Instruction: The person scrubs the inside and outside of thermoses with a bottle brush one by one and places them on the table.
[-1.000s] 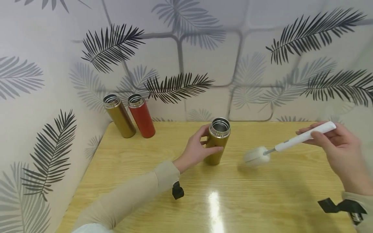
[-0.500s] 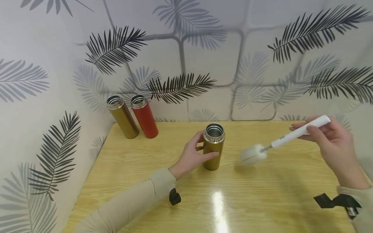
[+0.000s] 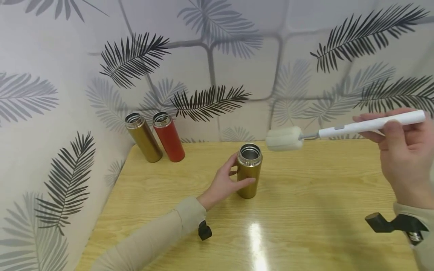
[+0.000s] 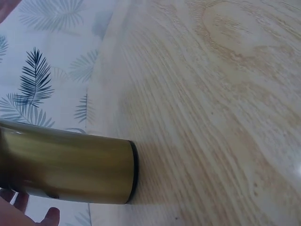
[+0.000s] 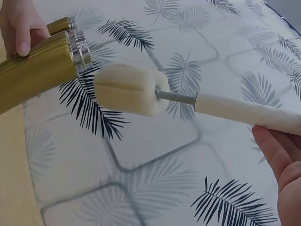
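A gold thermos bottle (image 3: 250, 171) without a lid stands upright on the table, its steel mouth facing up. My left hand (image 3: 223, 183) grips it round the side, thumb in front; the left wrist view shows the lower body of the bottle (image 4: 80, 167) resting on the wood. In my right hand (image 3: 408, 154) is the white handle of a sponge bottle brush (image 3: 369, 125), held nearly level. Its cream sponge head (image 3: 285, 138) hovers to the upper right of the bottle mouth, apart from it. The right wrist view shows the same gap between sponge (image 5: 129, 89) and bottle (image 5: 42, 66).
Another gold bottle (image 3: 144, 137) and a red bottle (image 3: 168, 136), both lidless, stand side by side at the table's back left corner. Leaf-patterned wall covering (image 3: 237, 75) rises behind and left of the wooden table (image 3: 305, 222). Black camera mounts sit on both wrists.
The right hand has lifted the brush from low over the table and levelled it, bringing the sponge up towards the bottle mouth. The gripped bottle has shifted slightly left and nearer.
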Action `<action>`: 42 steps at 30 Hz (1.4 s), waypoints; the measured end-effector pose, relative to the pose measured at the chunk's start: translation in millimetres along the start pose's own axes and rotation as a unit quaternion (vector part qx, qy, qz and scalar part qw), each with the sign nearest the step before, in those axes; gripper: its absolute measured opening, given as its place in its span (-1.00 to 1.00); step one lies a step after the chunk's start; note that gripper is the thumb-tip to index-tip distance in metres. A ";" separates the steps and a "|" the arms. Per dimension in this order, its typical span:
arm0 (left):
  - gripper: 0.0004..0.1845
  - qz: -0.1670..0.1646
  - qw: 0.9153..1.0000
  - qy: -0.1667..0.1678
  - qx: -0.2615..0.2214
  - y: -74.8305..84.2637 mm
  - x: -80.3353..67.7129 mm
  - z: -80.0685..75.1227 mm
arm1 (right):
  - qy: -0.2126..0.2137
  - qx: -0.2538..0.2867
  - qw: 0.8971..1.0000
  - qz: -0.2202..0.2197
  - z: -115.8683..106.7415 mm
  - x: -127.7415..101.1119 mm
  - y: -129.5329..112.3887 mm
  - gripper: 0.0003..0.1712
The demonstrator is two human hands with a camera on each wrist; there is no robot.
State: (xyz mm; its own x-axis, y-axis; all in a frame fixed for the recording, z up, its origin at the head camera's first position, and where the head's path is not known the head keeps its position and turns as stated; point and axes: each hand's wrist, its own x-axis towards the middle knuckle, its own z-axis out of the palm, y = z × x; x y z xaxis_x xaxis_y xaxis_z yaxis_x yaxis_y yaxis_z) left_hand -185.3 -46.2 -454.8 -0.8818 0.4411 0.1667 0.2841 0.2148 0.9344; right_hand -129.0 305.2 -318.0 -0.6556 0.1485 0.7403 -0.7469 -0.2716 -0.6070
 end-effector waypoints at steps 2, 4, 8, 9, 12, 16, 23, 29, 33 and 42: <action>-0.02 -0.005 1.000 -0.002 -0.006 -1.7 0.1 1.5 | 0.000 0.021 1.000 -0.010 8.8 3.8 -2.2 -0.70; 0.01 -0.012 1.000 -0.005 -0.010 -3.5 -0.2 3.0 | -0.003 0.048 0.999 -0.016 18.2 7.5 -2.6 -0.70; -0.02 -0.024 0.999 -0.012 -0.022 -7.6 -1.5 5.7 | -0.010 0.105 0.994 -0.023 38.9 14.0 0.3 -0.73; -0.04 -0.026 0.999 -0.013 -0.023 -8.4 -1.8 6.2 | -0.014 0.109 0.994 -0.023 43.3 15.4 0.9 -0.74; -0.08 -0.029 0.999 -0.008 -0.032 -11.4 -1.0 7.5 | -0.031 0.105 0.994 -0.022 55.0 19.4 1.7 -0.75; -0.12 -0.034 0.998 0.003 -0.047 -12.5 0.2 9.3 | -0.054 0.098 0.993 -0.021 66.3 23.8 3.1 -0.76; -0.17 -0.030 0.998 0.009 -0.055 -13.1 0.6 10.7 | -0.096 0.041 0.994 -0.025 75.5 31.8 5.2 -0.76; -0.17 -0.033 0.998 0.003 -0.058 -12.0 -1.6 9.2 | -0.154 -0.056 0.986 -0.004 80.6 39.5 4.9 -0.74; -0.19 -0.034 0.997 0.003 -0.065 -12.2 -2.4 8.3 | -0.201 -0.102 0.974 0.006 90.0 45.2 5.5 -0.69; -0.21 -0.027 0.998 0.000 -0.063 -12.9 -1.7 8.2 | -0.247 -0.207 0.946 0.019 104.7 53.8 13.8 -0.78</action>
State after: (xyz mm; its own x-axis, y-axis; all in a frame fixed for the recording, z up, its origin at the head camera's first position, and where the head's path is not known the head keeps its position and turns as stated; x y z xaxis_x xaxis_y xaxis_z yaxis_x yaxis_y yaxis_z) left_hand -184.4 -42.5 -469.8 -0.8942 0.4326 0.1152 0.1868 0.1267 0.9742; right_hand -163.0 209.9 -256.3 -0.6271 -0.3448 0.6984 -0.7706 0.1435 -0.6210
